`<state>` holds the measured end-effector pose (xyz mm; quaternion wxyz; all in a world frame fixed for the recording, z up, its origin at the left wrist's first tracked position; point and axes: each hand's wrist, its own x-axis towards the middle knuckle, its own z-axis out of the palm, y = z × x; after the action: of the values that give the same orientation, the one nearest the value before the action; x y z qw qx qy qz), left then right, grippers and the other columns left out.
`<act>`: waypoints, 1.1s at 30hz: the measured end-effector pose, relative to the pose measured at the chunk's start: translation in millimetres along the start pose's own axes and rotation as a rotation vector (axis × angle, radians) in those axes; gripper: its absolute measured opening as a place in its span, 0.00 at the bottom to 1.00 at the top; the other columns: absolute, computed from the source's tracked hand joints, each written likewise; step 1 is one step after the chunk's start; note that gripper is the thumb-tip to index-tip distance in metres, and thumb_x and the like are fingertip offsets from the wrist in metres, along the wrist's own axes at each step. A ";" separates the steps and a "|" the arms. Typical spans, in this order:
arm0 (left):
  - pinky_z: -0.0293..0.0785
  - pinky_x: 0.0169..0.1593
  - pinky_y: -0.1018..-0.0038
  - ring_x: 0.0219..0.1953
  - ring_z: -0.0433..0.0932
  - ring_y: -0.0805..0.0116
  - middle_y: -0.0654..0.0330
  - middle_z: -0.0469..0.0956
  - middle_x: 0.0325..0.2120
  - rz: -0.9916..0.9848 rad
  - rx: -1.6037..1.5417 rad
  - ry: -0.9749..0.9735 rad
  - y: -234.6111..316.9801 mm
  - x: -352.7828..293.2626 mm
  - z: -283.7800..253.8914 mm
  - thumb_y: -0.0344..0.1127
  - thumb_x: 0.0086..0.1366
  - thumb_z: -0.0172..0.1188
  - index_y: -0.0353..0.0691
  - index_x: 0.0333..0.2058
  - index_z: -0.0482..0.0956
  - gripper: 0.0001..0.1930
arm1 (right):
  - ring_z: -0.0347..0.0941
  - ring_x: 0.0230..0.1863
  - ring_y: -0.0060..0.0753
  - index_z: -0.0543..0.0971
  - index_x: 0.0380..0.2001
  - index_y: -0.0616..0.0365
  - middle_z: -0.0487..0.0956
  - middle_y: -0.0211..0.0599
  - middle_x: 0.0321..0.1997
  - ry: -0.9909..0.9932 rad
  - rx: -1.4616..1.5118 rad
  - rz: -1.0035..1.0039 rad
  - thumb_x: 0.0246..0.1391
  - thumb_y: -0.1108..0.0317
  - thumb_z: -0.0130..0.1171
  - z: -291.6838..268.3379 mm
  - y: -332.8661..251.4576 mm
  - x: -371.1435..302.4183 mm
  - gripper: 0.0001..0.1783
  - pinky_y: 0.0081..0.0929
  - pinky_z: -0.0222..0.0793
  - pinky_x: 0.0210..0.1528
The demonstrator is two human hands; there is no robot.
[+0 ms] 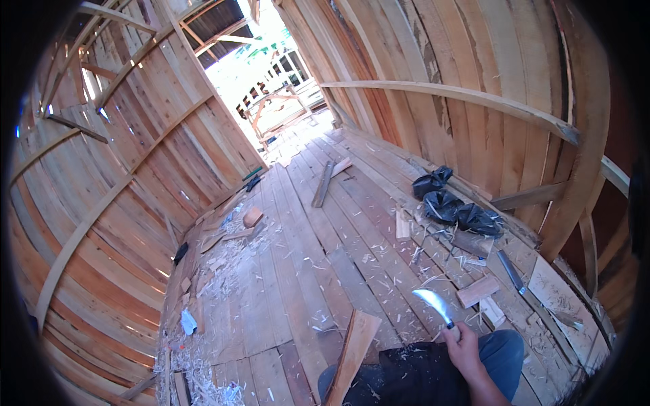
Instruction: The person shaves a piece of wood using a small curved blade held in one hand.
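Note:
My right hand (pixel 464 350) is wrapped round the dark handle of a knife (pixel 434 302). Its bright curved blade points up and to the left, apart from any wood. A rough-cut piece of wood (pixel 355 345) rises at a tilt from the lower edge, beside my left knee and the dark cloth (pixel 416 375) on my lap. Whether anything grips its lower end is out of sight. No part of my left hand shows. Thin wood shavings lie on the dark cloth.
Shavings (pixel 233 271) and offcuts cover much of the plank floor (pixel 298 284). Black plastic bags (pixel 443 206) lie along the right wall, near a wood block (pixel 478 291) and a dark, long tool (pixel 511 271). Another board (pixel 323 184) lies toward the bright doorway (pixel 271 88).

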<state>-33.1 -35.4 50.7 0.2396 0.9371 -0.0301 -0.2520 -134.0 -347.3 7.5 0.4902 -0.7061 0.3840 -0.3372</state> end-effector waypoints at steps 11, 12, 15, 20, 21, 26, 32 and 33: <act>0.73 0.45 0.61 0.42 0.78 0.47 0.41 0.78 0.35 0.157 0.011 0.028 -31.9 29.2 17.8 0.29 0.49 0.58 0.33 0.47 0.72 0.23 | 0.77 0.28 0.54 0.78 0.26 0.56 0.78 0.49 0.24 -0.824 -0.260 -0.170 0.51 0.50 0.60 25.2 -30.2 -72.4 0.18 0.42 0.72 0.30; 0.73 0.44 0.61 0.41 0.78 0.47 0.41 0.78 0.34 0.197 0.000 0.045 -34.5 35.8 21.2 0.29 0.48 0.58 0.33 0.47 0.73 0.23 | 0.78 0.28 0.53 0.79 0.28 0.54 0.79 0.47 0.23 -0.823 -0.332 -0.169 0.49 0.44 0.59 25.1 -18.0 -62.4 0.22 0.42 0.73 0.31; 0.73 0.43 0.60 0.40 0.78 0.45 0.41 0.78 0.33 0.262 0.005 0.148 -59.9 36.9 17.5 0.30 0.47 0.58 0.33 0.45 0.73 0.22 | 0.79 0.34 0.51 0.82 0.29 0.49 0.80 0.44 0.26 -0.831 -0.381 -0.124 0.44 0.36 0.61 22.4 -25.8 -37.2 0.27 0.46 0.74 0.39; 0.74 0.38 0.56 0.33 0.78 0.39 0.39 0.77 0.26 0.313 0.008 0.039 -105.2 62.7 44.7 0.30 0.39 0.59 0.30 0.36 0.75 0.20 | 0.64 0.21 0.17 0.72 0.24 0.62 0.68 0.24 0.17 0.160 0.112 0.071 0.56 0.70 0.56 6.6 8.3 -1.8 0.10 0.22 0.59 0.22; 0.74 0.38 0.56 0.32 0.78 0.39 0.40 0.77 0.25 0.342 0.025 0.073 -95.6 61.0 40.7 0.30 0.39 0.59 0.30 0.36 0.75 0.20 | 0.58 0.22 0.13 0.68 0.24 0.60 0.63 0.19 0.19 0.180 0.309 0.235 0.58 0.71 0.55 -10.3 13.3 4.9 0.10 0.18 0.53 0.21; 0.75 0.38 0.56 0.32 0.78 0.40 0.40 0.77 0.25 0.327 0.062 0.059 -78.0 51.7 25.3 0.30 0.40 0.59 0.31 0.39 0.74 0.22 | 0.60 0.22 0.15 0.75 0.28 0.64 0.67 0.23 0.18 -0.219 0.044 -0.007 0.51 0.66 0.64 -3.2 -9.5 -11.4 0.11 0.21 0.59 0.23; 0.75 0.38 0.57 0.32 0.78 0.41 0.41 0.77 0.26 0.339 0.023 0.034 -73.0 52.0 26.7 0.30 0.40 0.59 0.33 0.42 0.74 0.25 | 0.79 0.24 0.46 0.77 0.29 0.59 0.76 0.48 0.20 -0.876 -0.213 -0.180 0.49 0.60 0.65 46.8 -18.3 -62.4 0.13 0.35 0.71 0.25; 0.75 0.38 0.57 0.32 0.78 0.41 0.41 0.77 0.26 0.341 0.020 0.031 -73.2 51.6 27.8 0.31 0.39 0.59 0.33 0.42 0.74 0.25 | 0.79 0.25 0.46 0.76 0.29 0.59 0.76 0.48 0.20 -0.868 -0.214 -0.142 0.50 0.60 0.65 48.8 -17.4 -63.5 0.13 0.35 0.70 0.25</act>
<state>-6.4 8.1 -28.1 0.2699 0.9245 -0.1873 -0.1931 -119.1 -266.8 3.4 0.5059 -0.8534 0.1260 -0.0011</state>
